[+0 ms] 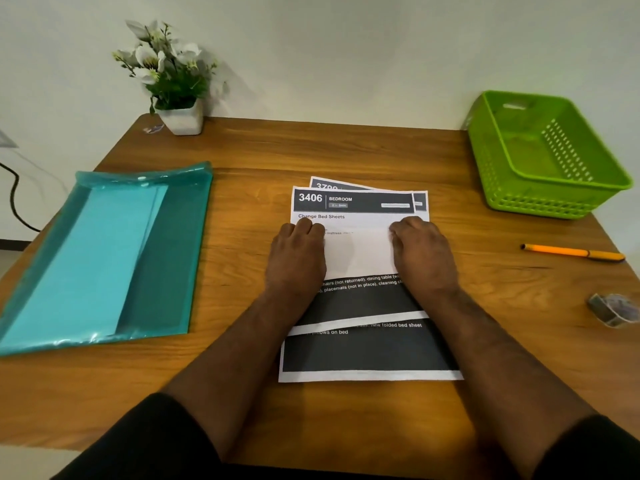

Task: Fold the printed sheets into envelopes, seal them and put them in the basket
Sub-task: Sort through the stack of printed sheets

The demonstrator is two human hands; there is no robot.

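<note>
Head view: hands perhaps flat on sheet.

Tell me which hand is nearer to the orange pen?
Right. The right hand presses the printed sheet, with bare table between it and the pen. The left hand lies farther away, across the sheet.

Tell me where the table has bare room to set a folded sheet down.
Bare wood lies between the teal plastic folder and the printed sheets, and behind them toward the white flower pot. Crowded right: green basket, orange pen, tape roll.
</note>
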